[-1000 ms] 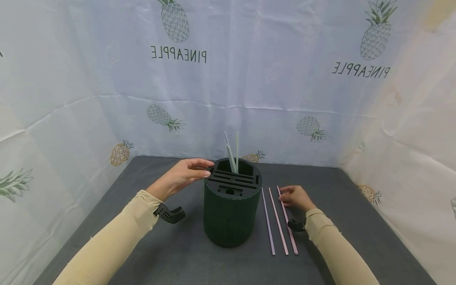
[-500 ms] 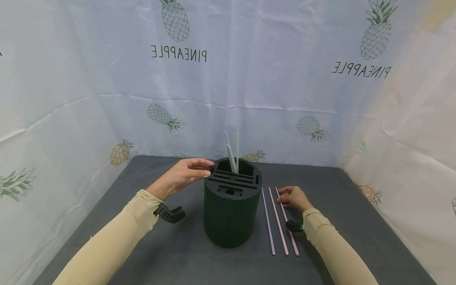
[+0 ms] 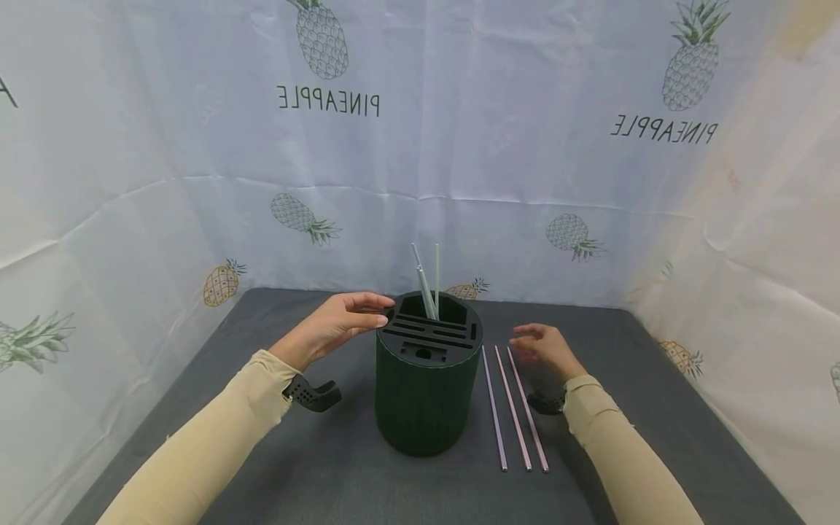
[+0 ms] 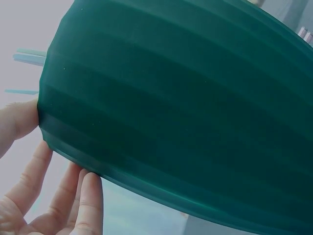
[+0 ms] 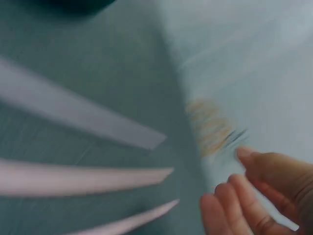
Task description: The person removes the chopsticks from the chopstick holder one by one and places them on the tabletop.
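A dark green ribbed pen holder [image 3: 425, 408] with a slotted black top stands upright. Several pale greenish and bluish slim sticks [image 3: 428, 292] lean in its rear compartment. My left hand [image 3: 335, 321] touches its rim, thumb at the top edge; in the left wrist view the fairly straight fingers [image 4: 90, 203] rest against its side. Right of the holder lie three slim sticks side by side: one lilac [image 3: 495, 408], one pink in the middle [image 3: 513, 408] and one pink on the right [image 3: 529, 412]. Above the far end of the right one hovers my right hand [image 3: 541, 346], holding nothing, fingers loosely bent.
The objects stand on a dark grey cloth-covered table [image 3: 295, 467]. White curtains printed with pineapples [image 3: 492, 146] hang behind and along both sides. Black straps with camera mounts [image 3: 315, 394] sit on both wrists.
The right hand has let go of the right pink stick and lifted away from it. That stick has shifted slightly beside the others. The left hand and the holder have stayed put.
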Motion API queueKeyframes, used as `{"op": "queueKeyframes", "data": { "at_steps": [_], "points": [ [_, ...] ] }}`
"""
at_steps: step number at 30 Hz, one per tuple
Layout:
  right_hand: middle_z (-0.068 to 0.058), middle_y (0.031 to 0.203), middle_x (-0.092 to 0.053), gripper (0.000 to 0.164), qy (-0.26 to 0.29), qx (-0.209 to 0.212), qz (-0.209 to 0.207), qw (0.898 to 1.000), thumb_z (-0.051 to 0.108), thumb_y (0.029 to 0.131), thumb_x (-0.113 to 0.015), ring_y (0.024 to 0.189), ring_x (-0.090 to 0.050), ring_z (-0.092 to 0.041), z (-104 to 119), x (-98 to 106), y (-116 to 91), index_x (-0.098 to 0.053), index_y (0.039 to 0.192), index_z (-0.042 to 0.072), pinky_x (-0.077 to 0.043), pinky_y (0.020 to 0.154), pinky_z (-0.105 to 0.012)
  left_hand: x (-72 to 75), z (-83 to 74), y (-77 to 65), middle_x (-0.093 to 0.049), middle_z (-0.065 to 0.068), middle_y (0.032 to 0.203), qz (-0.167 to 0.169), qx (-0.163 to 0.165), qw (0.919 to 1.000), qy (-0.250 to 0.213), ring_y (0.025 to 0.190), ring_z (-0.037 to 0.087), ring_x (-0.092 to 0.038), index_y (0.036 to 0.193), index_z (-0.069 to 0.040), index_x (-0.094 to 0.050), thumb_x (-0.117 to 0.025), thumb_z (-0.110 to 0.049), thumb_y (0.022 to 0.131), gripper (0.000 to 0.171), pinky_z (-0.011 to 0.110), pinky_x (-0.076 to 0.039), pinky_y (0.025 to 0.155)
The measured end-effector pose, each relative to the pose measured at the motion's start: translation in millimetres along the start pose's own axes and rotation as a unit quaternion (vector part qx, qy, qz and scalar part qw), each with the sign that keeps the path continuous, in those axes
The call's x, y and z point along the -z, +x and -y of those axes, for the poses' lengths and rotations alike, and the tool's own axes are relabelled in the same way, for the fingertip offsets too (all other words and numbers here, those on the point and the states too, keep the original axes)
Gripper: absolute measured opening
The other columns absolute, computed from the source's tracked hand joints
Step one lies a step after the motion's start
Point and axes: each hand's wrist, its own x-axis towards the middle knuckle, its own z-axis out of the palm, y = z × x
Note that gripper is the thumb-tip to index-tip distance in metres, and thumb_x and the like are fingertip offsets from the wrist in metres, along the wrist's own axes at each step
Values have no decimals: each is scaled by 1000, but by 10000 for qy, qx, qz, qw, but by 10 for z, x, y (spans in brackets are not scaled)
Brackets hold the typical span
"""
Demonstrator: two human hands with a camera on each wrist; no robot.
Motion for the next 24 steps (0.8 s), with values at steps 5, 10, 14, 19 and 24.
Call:
{"op": "queueKeyframes", "data": {
  "at_steps": [5, 10, 14, 19, 24],
  "points": [
    [-13, 116, -63, 44, 763, 1181, -107, 9900, 23, 94, -65, 99, -67, -15, 589, 33, -109, -55, 130, 1, -55, 91, -37, 3, 3, -5, -43, 14, 146, -19, 4, 10000, 11, 138, 30, -38, 135, -1, -52, -69, -13, 89, 51, 47, -30, 117],
    [-3, 105, -65, 25, 1436, 2454, -120, 9586, 17, 93, -65, 95, -68, -13, 1213, -112, -345, -63, 117, 9, -57, 87, -30, 6, 7, -10, -42, 14, 147, -10, 1, 10000, 12, 139, 31, -37, 136, -1, -51, -69, -12, 89, 51, 47, -29, 117],
    [1, 101, -68, 20, 1422, 3021, 263, 9422, 9, 92, -66, 91, -69, -15, 1553, -326, -495, -66, 111, 11, -58, 85, -34, -1, 1, -21, -43, 15, 146, -35, -23, 10000, -24, 138, 31, -38, 136, 0, -51, -68, -11, 89, 50, 47, -30, 117],
    [-5, 103, -67, 25, 783, 2870, 710, 9521, 8, 89, -69, 92, -68, -24, 1731, -565, -541, -65, 113, 5, -57, 86, -43, -12, 19, -10, -45, 15, 145, -8, -40, 10000, -11, 136, 30, -40, 135, 0, -52, -68, -13, 90, 50, 47, -30, 116],
    [-9, 105, -68, 27, -150, 2557, 705, 9641, 15, 86, -74, 92, -67, -19, 1777, -694, -510, -66, 111, 8, -58, 84, -38, -24, 13, -6, -45, 15, 144, -35, -14, 10000, -22, 137, 30, -39, 135, 0, -52, -68, -13, 90, 49, 49, -29, 117]
  ]
}}
